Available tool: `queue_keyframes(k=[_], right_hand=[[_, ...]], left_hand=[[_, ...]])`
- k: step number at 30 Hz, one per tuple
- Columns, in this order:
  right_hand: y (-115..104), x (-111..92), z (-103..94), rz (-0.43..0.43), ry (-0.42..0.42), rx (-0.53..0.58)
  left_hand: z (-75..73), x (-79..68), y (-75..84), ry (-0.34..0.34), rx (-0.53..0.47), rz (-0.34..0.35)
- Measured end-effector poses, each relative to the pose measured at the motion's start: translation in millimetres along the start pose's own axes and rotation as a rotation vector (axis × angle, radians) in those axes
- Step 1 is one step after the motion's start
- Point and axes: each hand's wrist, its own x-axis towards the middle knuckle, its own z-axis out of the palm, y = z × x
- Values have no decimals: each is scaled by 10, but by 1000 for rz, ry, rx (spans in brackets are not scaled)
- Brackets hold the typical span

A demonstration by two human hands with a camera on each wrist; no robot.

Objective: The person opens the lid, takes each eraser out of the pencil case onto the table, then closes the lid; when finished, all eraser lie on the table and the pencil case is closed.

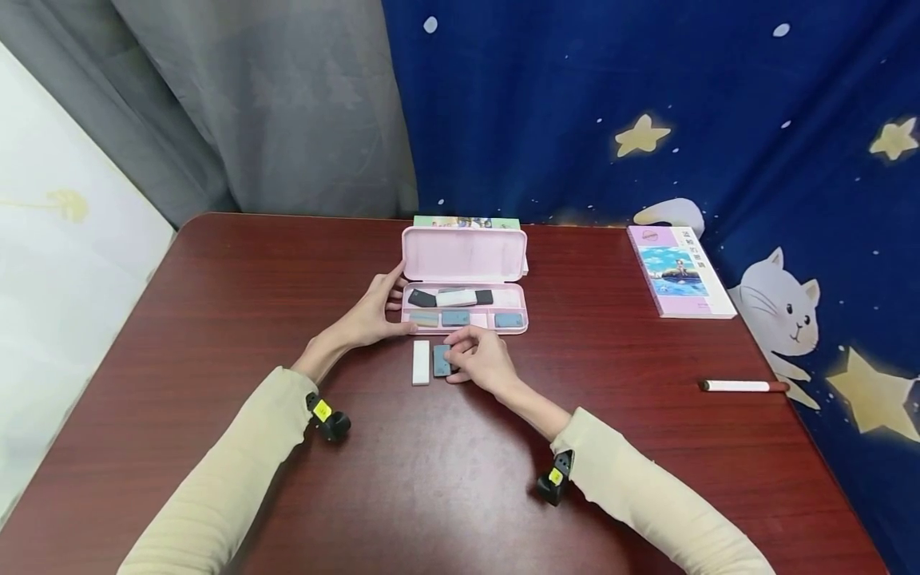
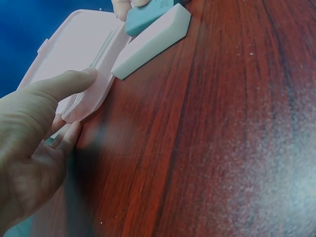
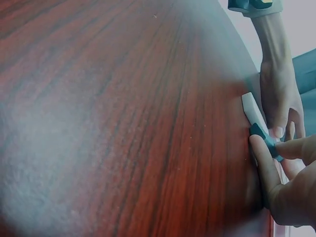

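A pink pencil case (image 1: pixel 464 255) lies with its lid raised at the table's far side. My left hand (image 1: pixel 368 317) holds its left end, the thumb on the near edge and the fingers round the side. In front of the case my right hand (image 1: pixel 485 361) pinches a blue-grey eraser (image 1: pixel 440 362) beside a white eraser (image 1: pixel 420 363) on the table. Inside the case, a white block (image 1: pixel 456 298) lies between dark pieces in the back compartment. The front row holds a beige-and-blue eraser (image 1: pixel 424 319) and two blue-grey ones (image 1: pixel 455 319); my right fingers partly hide this row.
Behind the lid shows a green-edged printed item (image 1: pixel 467 222). A book with a pink and blue cover (image 1: pixel 679 271) lies at the right, and a white marker (image 1: pixel 743 386) near the table's right edge. Curtains (image 1: pixel 525 104) hang behind the table (image 1: pixel 402 479).
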Motion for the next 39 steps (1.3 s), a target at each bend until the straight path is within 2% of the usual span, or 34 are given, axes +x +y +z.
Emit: queue_keyframes(k=[9,20,23,31,39], right_hand=[[-26,32,36,-13,13,-130],[-61,1,49,-22,14,-161],[-68,5,53,-8,11,-166],[-101,37,20,26,-9,-133],[-125,20,51,50,-26,-161]], left_hand=[[0,-7,-16,-4,3,5],[7,-9,16,-9,15,-6],[16,5,-37,-6,6,1],[35,100,-353,7,57,7],[23,51,-368,6,57,-25]])
